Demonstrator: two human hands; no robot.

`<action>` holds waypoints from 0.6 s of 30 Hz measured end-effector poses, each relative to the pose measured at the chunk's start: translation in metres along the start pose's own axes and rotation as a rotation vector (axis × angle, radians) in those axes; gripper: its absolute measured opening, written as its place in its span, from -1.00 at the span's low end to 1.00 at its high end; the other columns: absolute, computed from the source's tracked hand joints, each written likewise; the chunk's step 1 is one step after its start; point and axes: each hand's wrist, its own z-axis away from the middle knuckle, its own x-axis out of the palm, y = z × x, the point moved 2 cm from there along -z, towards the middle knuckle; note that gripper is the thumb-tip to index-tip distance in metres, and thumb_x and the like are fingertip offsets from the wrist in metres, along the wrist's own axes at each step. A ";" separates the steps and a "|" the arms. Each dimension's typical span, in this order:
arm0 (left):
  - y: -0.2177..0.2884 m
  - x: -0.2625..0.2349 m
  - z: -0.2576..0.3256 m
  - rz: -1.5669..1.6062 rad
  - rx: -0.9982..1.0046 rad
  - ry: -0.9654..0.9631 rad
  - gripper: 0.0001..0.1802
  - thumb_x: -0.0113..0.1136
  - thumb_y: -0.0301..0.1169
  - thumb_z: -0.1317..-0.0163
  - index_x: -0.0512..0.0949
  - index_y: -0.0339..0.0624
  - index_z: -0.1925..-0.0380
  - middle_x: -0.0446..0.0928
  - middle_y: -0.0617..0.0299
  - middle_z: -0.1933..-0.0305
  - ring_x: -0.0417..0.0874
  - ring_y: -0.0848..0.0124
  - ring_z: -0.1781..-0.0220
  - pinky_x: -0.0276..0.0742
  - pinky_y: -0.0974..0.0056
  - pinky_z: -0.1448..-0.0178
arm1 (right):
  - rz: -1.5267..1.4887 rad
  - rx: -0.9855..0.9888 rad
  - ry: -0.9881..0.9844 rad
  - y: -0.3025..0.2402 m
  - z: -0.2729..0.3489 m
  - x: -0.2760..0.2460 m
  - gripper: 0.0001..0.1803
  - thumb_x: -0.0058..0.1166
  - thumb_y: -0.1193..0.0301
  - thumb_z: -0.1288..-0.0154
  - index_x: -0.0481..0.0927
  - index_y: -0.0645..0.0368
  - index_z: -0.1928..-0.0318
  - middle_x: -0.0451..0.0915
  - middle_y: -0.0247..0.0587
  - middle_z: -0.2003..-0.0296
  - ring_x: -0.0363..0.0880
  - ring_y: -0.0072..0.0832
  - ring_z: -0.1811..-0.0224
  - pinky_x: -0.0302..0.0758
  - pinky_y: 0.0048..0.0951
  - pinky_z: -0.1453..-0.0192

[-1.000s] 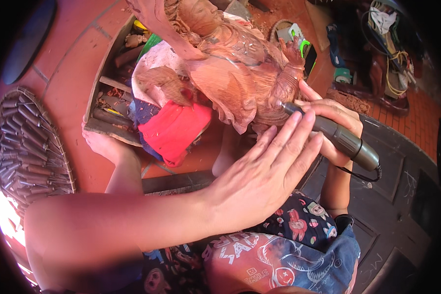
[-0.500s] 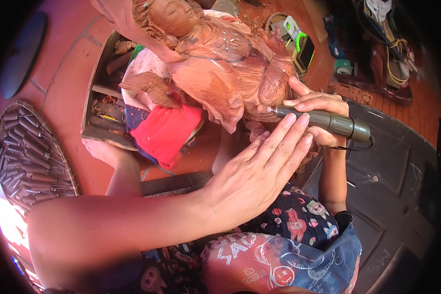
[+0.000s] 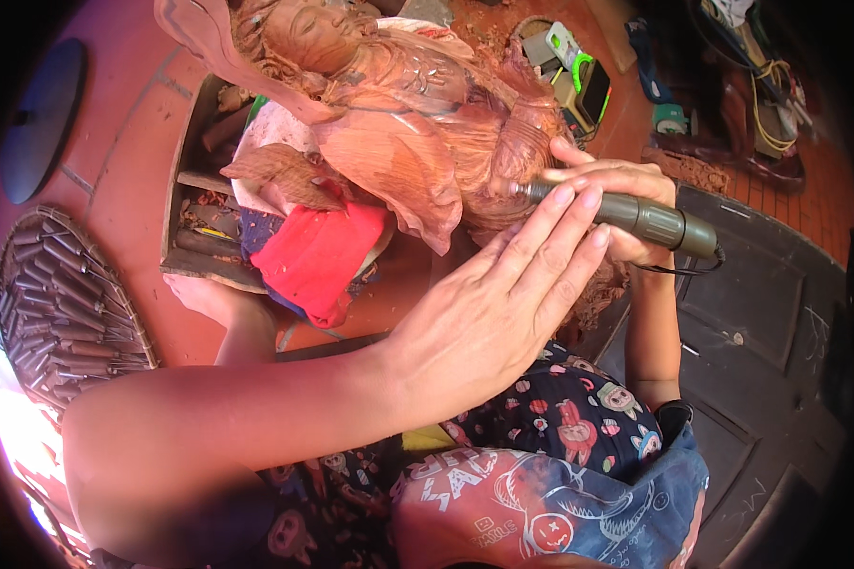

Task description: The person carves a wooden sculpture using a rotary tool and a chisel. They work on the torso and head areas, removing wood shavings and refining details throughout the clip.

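Observation:
A dark olive rotary carving handpiece (image 3: 650, 220) is gripped by my right hand (image 3: 626, 190), whose fingers curl around its body. Its blurred tip meets the lower robe of a reddish wooden statue (image 3: 389, 156), which lies tilted with its carved head to the upper left. My left hand (image 3: 503, 308) reaches across from the left. Its long fingers are stretched out, with their tips resting on the handpiece's front part; its thumb is hidden. Under the statue, a red cloth (image 3: 323, 261) and a pale pink cloth pad it.
A wooden tray (image 3: 176, 228) with offcuts stands left of the cloths. Further left, a round basket (image 3: 66, 313) holds many dark-handled chisels. A phone (image 3: 593, 92) lies at the upper right among clutter. A dark panelled board (image 3: 731, 322) is on the right. Wood shavings lie around.
The view has shifted slightly, and the statue sits a little further left in it. The handpiece's tip has moved slightly up along the robe. Both hands keep their hold and pose.

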 end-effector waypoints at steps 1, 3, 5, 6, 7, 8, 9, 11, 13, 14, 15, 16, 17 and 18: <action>0.002 0.002 0.002 -0.003 0.004 -0.015 -0.29 -0.05 -0.40 -0.27 0.12 -0.48 -0.41 -0.05 -0.23 -0.56 -0.03 -0.04 -0.61 0.31 0.12 -0.46 | -0.011 -0.046 -0.042 0.003 0.001 -0.001 -0.50 0.33 0.16 -0.19 0.66 0.41 0.11 0.70 0.22 0.16 0.69 -0.03 -0.02 0.26 0.16 -0.44; 0.001 0.006 0.003 -0.014 0.010 -0.033 -0.28 -0.05 -0.40 -0.26 0.12 -0.48 -0.41 -0.05 -0.23 -0.56 -0.04 -0.02 -0.61 0.31 0.14 -0.46 | -0.002 -0.102 -0.111 0.006 0.004 -0.001 -0.49 0.33 0.13 -0.21 0.66 0.40 0.12 0.70 0.22 0.17 0.70 -0.07 -0.02 0.26 0.16 -0.43; 0.000 0.006 0.002 -0.040 0.005 -0.043 -0.28 -0.04 -0.40 -0.26 0.11 -0.48 -0.41 -0.06 -0.23 -0.56 -0.04 0.00 -0.61 0.31 0.15 -0.46 | -0.061 -0.051 -0.020 0.008 0.004 0.000 -0.50 0.35 0.13 -0.19 0.67 0.40 0.15 0.70 0.21 0.19 0.71 -0.06 0.01 0.24 0.16 -0.45; -0.001 0.007 0.001 -0.039 -0.004 -0.052 -0.28 -0.04 -0.41 -0.26 0.11 -0.47 -0.41 -0.06 -0.23 -0.56 -0.04 0.01 -0.62 0.30 0.16 -0.46 | -0.090 -0.024 0.026 0.009 0.003 0.001 -0.50 0.35 0.13 -0.19 0.67 0.39 0.16 0.71 0.20 0.20 0.71 -0.06 0.02 0.22 0.16 -0.45; -0.001 0.005 -0.002 -0.034 -0.011 -0.060 -0.27 -0.04 -0.41 -0.25 0.12 -0.47 -0.42 -0.05 -0.22 -0.57 -0.04 0.02 -0.62 0.30 0.16 -0.46 | -0.099 -0.028 0.047 0.010 0.003 0.002 -0.50 0.37 0.13 -0.17 0.67 0.39 0.16 0.71 0.20 0.20 0.71 -0.06 0.02 0.22 0.16 -0.46; -0.001 0.004 -0.004 -0.028 -0.018 -0.069 -0.27 -0.03 -0.41 -0.25 0.12 -0.47 -0.42 -0.05 -0.22 -0.57 -0.04 0.03 -0.62 0.30 0.17 -0.46 | -0.082 -0.060 0.008 0.012 0.003 0.002 -0.49 0.37 0.12 -0.17 0.67 0.39 0.15 0.71 0.20 0.20 0.71 -0.07 0.01 0.24 0.16 -0.45; 0.000 0.006 -0.002 -0.008 -0.022 -0.072 -0.23 0.05 -0.42 -0.21 0.11 -0.47 -0.42 -0.05 -0.22 -0.56 -0.02 0.01 -0.61 0.28 0.16 -0.47 | -0.066 -0.091 -0.031 0.014 0.004 0.001 -0.49 0.38 0.12 -0.17 0.67 0.39 0.15 0.71 0.20 0.20 0.71 -0.07 0.01 0.26 0.16 -0.44; 0.003 0.006 0.003 0.025 -0.030 -0.080 -0.14 0.20 -0.44 -0.14 0.09 -0.46 -0.42 -0.04 -0.23 -0.56 0.01 -0.03 -0.60 0.25 0.15 -0.50 | -0.020 -0.130 -0.104 0.017 0.007 -0.001 -0.47 0.39 0.11 -0.16 0.67 0.39 0.14 0.70 0.20 0.19 0.70 -0.06 -0.02 0.28 0.13 -0.43; 0.000 0.004 -0.002 0.001 -0.024 -0.092 -0.13 0.22 -0.40 -0.14 0.10 -0.46 -0.42 -0.04 -0.23 -0.56 0.00 -0.02 -0.60 0.24 0.16 -0.50 | -0.079 -0.067 0.009 0.017 0.008 0.002 -0.49 0.38 0.12 -0.15 0.67 0.38 0.15 0.70 0.20 0.18 0.70 -0.06 -0.01 0.25 0.11 -0.45; -0.001 0.003 -0.005 -0.010 -0.021 -0.100 -0.13 0.23 -0.39 -0.14 0.10 -0.46 -0.42 -0.04 -0.23 -0.56 0.00 -0.02 -0.61 0.23 0.16 -0.50 | -0.110 -0.034 0.067 0.018 0.010 0.003 -0.50 0.38 0.13 -0.15 0.68 0.38 0.16 0.70 0.20 0.17 0.70 -0.06 -0.01 0.24 0.10 -0.46; -0.001 0.004 -0.004 -0.013 -0.024 -0.105 -0.13 0.23 -0.38 -0.14 0.10 -0.47 -0.42 -0.04 -0.24 -0.56 0.00 -0.01 -0.61 0.23 0.17 -0.51 | -0.118 -0.007 0.074 0.018 0.010 0.003 -0.50 0.38 0.14 -0.15 0.68 0.38 0.17 0.70 0.22 0.16 0.66 -0.01 -0.07 0.19 0.09 -0.48; 0.002 0.004 -0.003 -0.012 -0.026 -0.107 -0.12 0.23 -0.37 -0.14 0.10 -0.47 -0.42 -0.04 -0.24 -0.56 0.00 -0.01 -0.61 0.22 0.17 -0.51 | -0.095 -0.042 0.023 0.015 0.010 0.003 -0.51 0.38 0.15 -0.15 0.68 0.38 0.16 0.69 0.22 0.16 0.64 0.01 -0.10 0.19 0.10 -0.48; 0.004 0.005 -0.002 -0.011 -0.028 -0.110 -0.12 0.24 -0.36 -0.14 0.10 -0.47 -0.42 -0.04 -0.24 -0.56 0.00 -0.01 -0.61 0.21 0.17 -0.51 | -0.071 -0.077 -0.029 0.014 0.010 0.001 -0.52 0.38 0.15 -0.15 0.68 0.38 0.16 0.69 0.23 0.15 0.61 0.03 -0.13 0.19 0.11 -0.48; 0.005 0.005 -0.001 -0.008 -0.027 -0.126 -0.12 0.24 -0.35 -0.14 0.10 -0.48 -0.41 -0.04 -0.25 -0.56 0.00 -0.01 -0.61 0.20 0.17 -0.52 | -0.048 -0.112 -0.080 0.012 0.010 0.001 -0.52 0.38 0.16 -0.15 0.68 0.38 0.16 0.69 0.23 0.15 0.59 0.05 -0.16 0.19 0.11 -0.48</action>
